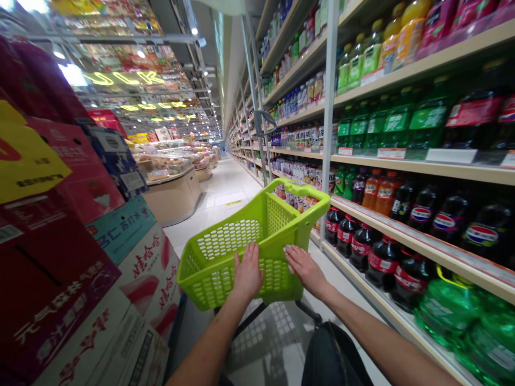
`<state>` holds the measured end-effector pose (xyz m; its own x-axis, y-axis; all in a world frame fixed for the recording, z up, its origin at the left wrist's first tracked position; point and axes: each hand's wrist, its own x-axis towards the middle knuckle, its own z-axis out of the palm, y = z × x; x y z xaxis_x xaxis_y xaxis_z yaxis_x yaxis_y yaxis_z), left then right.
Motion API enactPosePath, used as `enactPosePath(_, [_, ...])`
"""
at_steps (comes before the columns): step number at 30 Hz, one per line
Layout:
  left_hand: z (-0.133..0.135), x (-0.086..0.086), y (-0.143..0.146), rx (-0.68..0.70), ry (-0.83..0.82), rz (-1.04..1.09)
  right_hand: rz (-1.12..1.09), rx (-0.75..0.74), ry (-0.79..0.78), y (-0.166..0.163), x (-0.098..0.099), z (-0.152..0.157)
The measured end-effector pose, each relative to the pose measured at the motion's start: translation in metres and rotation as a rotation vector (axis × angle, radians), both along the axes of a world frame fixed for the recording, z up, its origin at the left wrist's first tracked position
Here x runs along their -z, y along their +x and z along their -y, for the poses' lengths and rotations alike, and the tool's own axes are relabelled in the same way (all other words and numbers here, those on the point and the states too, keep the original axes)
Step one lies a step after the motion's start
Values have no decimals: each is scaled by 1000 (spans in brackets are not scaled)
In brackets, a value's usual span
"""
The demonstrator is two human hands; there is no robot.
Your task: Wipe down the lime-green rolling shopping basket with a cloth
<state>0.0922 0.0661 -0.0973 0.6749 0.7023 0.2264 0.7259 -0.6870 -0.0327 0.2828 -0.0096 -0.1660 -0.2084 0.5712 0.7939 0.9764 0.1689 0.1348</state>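
A lime-green shopping cart (237, 279) with perforated sides stands sideways in front of me, its raised handle (317, 201) toward the shelves. My left hand (248, 272) rests on the near side of the basket, fingers stretched upward over its upper edge. Farther right, my right hand (304, 268) lies against the cart's side near the handle end, its fingers extended and close together. A small pale patch shows at the right fingertips; I cannot make out what it is. The cart's interior, as far as it shows, holds nothing visible.
Drink shelves (402, 161) line the right side, with cola bottles (374, 249) low down. Stacked drink cartons (92, 257) crowd close on the left. A display counter (173, 195) stands beyond them. The tiled aisle (231, 179) runs ahead. A metal ladder (257, 107) leans along the shelves.
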Motion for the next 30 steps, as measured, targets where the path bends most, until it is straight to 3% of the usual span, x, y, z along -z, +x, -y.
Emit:
enactPosePath(5, [0,2,8,-19,-7,17,-140,153,190,25,-51,0])
enactPosePath(7, [0,2,11,-26,-2,20,-121,149,179,31,-42,3])
enactPosePath(10, [-2,4,10,-11,-2,33,-22,32,51,33,-6,15])
enactPosePath(12, [-3,6,10,-2,-6,46,-12,7,20,36,1,21])
enactPosePath(14, [-3,7,10,-4,-9,61,-70,60,82,46,-18,20])
enactPosePath(17, [-3,8,11,-21,-9,79,-185,185,227,69,-68,8])
enactPosePath(19, [-3,8,11,-26,-11,80,-221,226,265,77,-82,2])
enactPosePath(21, [-3,7,10,-19,-19,68,-220,222,245,74,-68,3])
enactPosePath(24, [-4,6,9,-12,-40,49,-172,150,143,60,-29,15])
enactPosePath(26, [-4,5,9,-17,-50,51,-171,123,119,57,-24,21])
enactPosePath(28, [-3,5,9,-25,-47,61,-229,164,184,68,-46,21])
enactPosePath(30, [-2,6,10,-29,-38,71,-305,247,268,84,-81,12])
